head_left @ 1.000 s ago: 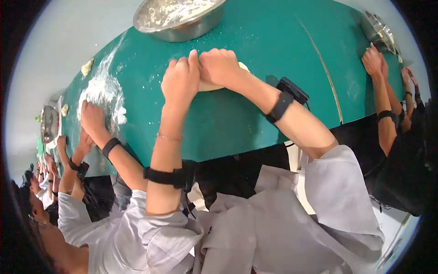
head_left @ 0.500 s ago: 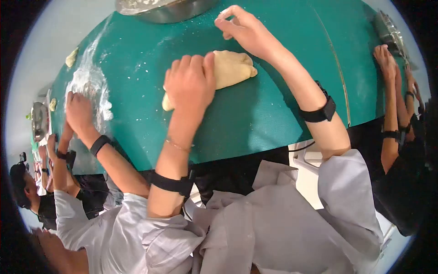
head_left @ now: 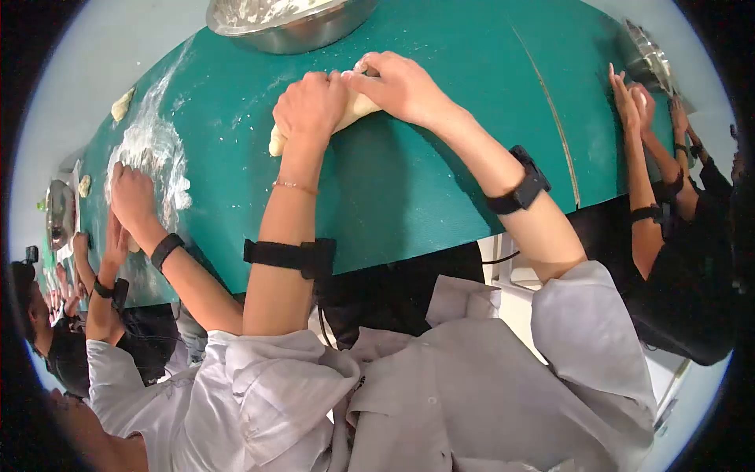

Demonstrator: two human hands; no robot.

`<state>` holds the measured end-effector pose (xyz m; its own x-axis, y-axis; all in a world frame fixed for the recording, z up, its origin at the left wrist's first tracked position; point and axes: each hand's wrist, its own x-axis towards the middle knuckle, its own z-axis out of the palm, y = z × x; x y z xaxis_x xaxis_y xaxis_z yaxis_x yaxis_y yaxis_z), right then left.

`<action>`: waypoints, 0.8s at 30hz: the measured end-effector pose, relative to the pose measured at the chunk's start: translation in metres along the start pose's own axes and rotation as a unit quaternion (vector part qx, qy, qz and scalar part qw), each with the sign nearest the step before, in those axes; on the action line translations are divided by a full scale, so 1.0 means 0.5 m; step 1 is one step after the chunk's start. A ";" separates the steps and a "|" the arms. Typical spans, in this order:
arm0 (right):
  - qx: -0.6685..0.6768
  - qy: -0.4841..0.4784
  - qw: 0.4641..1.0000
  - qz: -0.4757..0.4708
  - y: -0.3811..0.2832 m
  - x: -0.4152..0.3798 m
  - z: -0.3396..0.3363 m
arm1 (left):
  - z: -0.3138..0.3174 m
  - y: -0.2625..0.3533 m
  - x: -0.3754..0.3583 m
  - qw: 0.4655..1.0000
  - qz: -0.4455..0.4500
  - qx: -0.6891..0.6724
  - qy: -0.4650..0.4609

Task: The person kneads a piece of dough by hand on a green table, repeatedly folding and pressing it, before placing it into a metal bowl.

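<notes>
Dough (head_left: 346,114) on the green surface (head_left: 440,181) near the steel bowl (head_left: 291,23), pressed under left hand (head_left: 311,106) and right hand (head_left: 397,82), grip closed over it; best kneaded with even palm weight, away from the neighbour's flour (head_left: 153,153).
</notes>
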<state>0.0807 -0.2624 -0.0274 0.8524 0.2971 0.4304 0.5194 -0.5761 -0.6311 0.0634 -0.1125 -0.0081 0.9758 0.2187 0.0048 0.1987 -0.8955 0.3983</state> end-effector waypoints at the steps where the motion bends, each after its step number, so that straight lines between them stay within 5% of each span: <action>1: -0.007 -0.016 1.000 0.011 0.004 -0.004 0.003 | 0.002 -0.005 -0.004 1.000 0.004 -0.016 -0.010; 4: -0.020 -0.032 0.998 0.044 -0.015 -0.008 0.001 | 0.009 -0.042 -0.010 0.987 0.144 -0.049 0.049; 5: -0.022 -0.017 0.998 0.058 -0.018 -0.015 0.001 | -0.003 -0.042 -0.016 0.971 0.096 -0.214 0.043; 7: -0.022 -0.005 0.997 0.072 -0.024 -0.011 -0.004 | -0.042 -0.046 -0.015 0.853 -0.001 -0.521 0.038; 8: -0.022 -0.004 0.997 0.080 -0.023 -0.012 -0.013 | -0.076 -0.064 -0.018 0.840 -0.006 -0.539 0.061; 11: -0.048 -0.098 0.987 0.114 -0.032 -0.013 -0.046 | -0.099 -0.145 -0.033 0.941 0.163 -0.296 0.012; 16: -0.196 -0.187 0.962 0.032 -0.049 -0.061 -0.071 | -0.032 -0.147 -0.099 0.955 0.237 -0.176 0.042; 22: -0.026 -0.155 0.986 -0.049 -0.082 -0.027 -0.149 | -0.097 -0.087 -0.131 0.984 0.148 -0.104 0.001; 24: 0.058 -0.114 0.988 -0.083 -0.110 -0.002 -0.183 | -0.079 -0.091 -0.134 0.968 0.150 -0.190 -0.057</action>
<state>0.0458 -0.3009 0.0660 0.7390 0.5515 0.3868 0.6462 -0.4181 -0.6385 -0.0145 -0.0712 0.0098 0.9924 -0.0933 0.0796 -0.1223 -0.6994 0.7042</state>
